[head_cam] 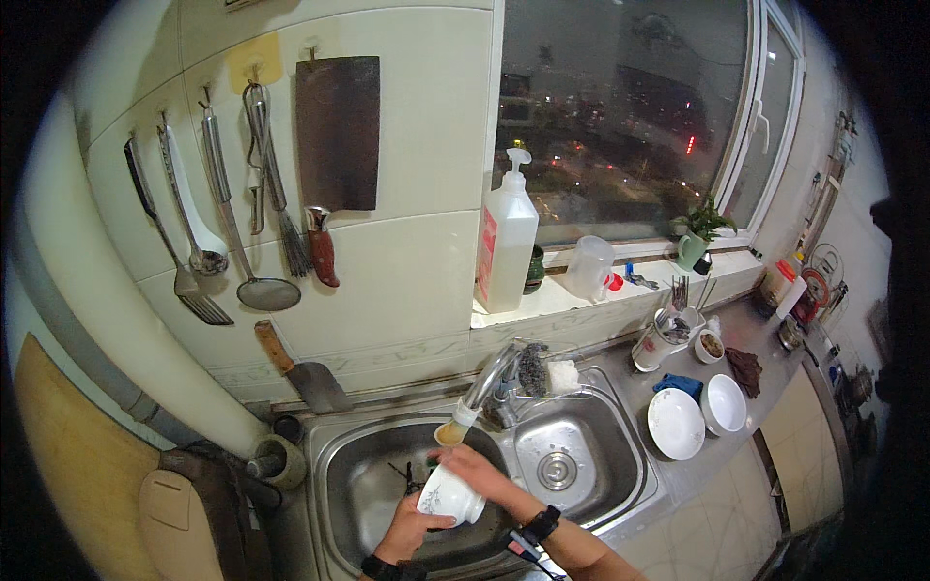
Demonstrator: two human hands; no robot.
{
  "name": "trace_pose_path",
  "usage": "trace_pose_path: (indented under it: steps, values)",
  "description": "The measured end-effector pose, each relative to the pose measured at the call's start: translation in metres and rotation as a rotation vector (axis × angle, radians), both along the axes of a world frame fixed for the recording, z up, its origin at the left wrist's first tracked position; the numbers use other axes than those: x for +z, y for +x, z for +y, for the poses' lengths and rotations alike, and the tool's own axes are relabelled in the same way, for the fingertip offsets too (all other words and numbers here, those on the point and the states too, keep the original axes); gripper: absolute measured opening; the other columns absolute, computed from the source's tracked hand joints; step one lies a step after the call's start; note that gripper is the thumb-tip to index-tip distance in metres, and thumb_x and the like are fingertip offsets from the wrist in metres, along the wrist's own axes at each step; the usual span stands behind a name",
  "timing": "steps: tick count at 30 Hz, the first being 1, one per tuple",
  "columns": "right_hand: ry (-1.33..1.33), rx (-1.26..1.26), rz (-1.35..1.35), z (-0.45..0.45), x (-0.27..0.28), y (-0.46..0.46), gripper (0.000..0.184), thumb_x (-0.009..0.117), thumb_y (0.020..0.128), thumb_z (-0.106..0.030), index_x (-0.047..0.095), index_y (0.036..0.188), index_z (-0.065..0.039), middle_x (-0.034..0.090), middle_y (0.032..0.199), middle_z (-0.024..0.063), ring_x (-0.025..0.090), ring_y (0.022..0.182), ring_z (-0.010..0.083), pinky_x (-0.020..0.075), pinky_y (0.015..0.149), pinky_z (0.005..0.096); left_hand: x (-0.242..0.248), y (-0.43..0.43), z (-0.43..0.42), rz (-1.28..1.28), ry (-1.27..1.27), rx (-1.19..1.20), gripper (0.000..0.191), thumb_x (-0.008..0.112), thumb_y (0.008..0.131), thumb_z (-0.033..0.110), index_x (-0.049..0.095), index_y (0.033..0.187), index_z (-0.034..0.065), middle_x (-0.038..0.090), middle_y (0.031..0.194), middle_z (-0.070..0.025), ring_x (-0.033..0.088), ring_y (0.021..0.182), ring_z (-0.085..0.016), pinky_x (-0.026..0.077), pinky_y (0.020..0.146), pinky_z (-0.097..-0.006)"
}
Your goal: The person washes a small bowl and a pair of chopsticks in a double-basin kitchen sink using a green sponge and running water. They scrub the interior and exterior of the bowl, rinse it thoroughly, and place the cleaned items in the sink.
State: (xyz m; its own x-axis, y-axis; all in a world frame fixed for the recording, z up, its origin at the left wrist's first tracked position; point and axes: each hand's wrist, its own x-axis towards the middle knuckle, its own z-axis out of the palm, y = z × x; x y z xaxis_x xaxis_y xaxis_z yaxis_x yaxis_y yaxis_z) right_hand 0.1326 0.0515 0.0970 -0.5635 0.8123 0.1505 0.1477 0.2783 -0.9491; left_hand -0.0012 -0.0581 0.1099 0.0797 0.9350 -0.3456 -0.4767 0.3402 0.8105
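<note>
A white bowl with a grey plant pattern [449,498] is tilted on its side over the large left sink basin [363,501]. My left hand [407,529] grips it from the lower left, the thumb across its outside near the foot. At the bowl's upper rim is my right hand [468,468], its fingers partly hidden, so its hold cannot be told. Just above hangs the faucet's spout [452,431]; whether water runs is unclear. Dark thin items [408,478] lie in the basin behind the bowl.
Right of the small basin [581,465], a white plate [676,424] and white bowl [724,405] stand on the steel counter. A wire rack holds a white sponge [562,378]. A cleaver [312,378] leans behind the left basin; a stone mortar [285,465] stands left.
</note>
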Motion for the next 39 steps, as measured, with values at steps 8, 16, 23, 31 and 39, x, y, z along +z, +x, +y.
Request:
trace_pose_path:
  steps: [8, 16, 23, 31, 39]
  values:
    - [-1.179, -0.109, 0.575, 0.001, -0.035, 0.010, 0.041, 0.048, 0.094, -0.039, 0.059, 0.112, -0.005, 0.063, 0.107, 0.0073, 0.060, 0.097, 0.0167, 0.0502, 0.080, 0.0329, 0.005, -0.010, 0.000, 0.165, 0.021, -0.085, 0.051, 0.070, 0.069, -0.006, 0.054, 0.117, -0.0018, 0.063, 0.104, -0.0089, 0.061, 0.094, -0.018, 0.047, 0.083, -0.0316]
    - [0.475, 0.203, -0.136, 0.009, -0.003, 0.006, 0.019, 0.062, 0.085, -0.023, 0.065, 0.097, -0.010, 0.058, 0.094, 0.0085, 0.055, 0.092, 0.0268, 0.0423, 0.082, 0.0345, 0.013, -0.016, 0.016, 0.224, 0.058, -0.252, 0.046, 0.069, 0.068, -0.006, 0.057, 0.113, -0.0018, 0.063, 0.106, -0.0063, 0.060, 0.092, -0.016, 0.046, 0.083, -0.0292]
    - [-1.401, -0.034, 0.949, -0.003, -0.029, 0.007, 0.051, 0.040, 0.095, -0.044, 0.045, 0.129, -0.006, 0.057, 0.121, 0.0107, 0.056, 0.108, 0.0263, 0.0433, 0.094, 0.0408, -0.004, 0.004, 0.001, 0.070, 0.137, 0.026, 0.048, 0.068, 0.069, -0.008, 0.056, 0.115, -0.0016, 0.063, 0.106, -0.0054, 0.061, 0.094, -0.015, 0.047, 0.085, -0.0292]
    - [-0.678, -0.109, 0.160, 0.001, -0.033, 0.000, 0.038, 0.052, 0.091, -0.039, 0.061, 0.111, -0.007, 0.065, 0.093, 0.0087, 0.062, 0.075, 0.0196, 0.0506, 0.069, 0.0348, 0.003, -0.018, 0.014, 0.163, -0.162, -0.250, 0.046, 0.071, 0.073, 0.002, 0.056, 0.115, -0.0017, 0.062, 0.108, -0.0073, 0.059, 0.094, -0.017, 0.048, 0.078, -0.0296]
    - [0.007, -0.258, -0.429, 0.010, -0.013, -0.014, 0.042, 0.048, 0.091, -0.040, 0.058, 0.111, -0.004, 0.061, 0.103, 0.0151, 0.059, 0.093, 0.0334, 0.0479, 0.082, 0.0408, 0.010, 0.006, 0.012, 0.313, 0.052, 0.064, 0.035, 0.073, 0.068, 0.000, 0.062, 0.102, -0.0011, 0.066, 0.095, -0.0052, 0.061, 0.084, -0.014, 0.048, 0.075, -0.0272]
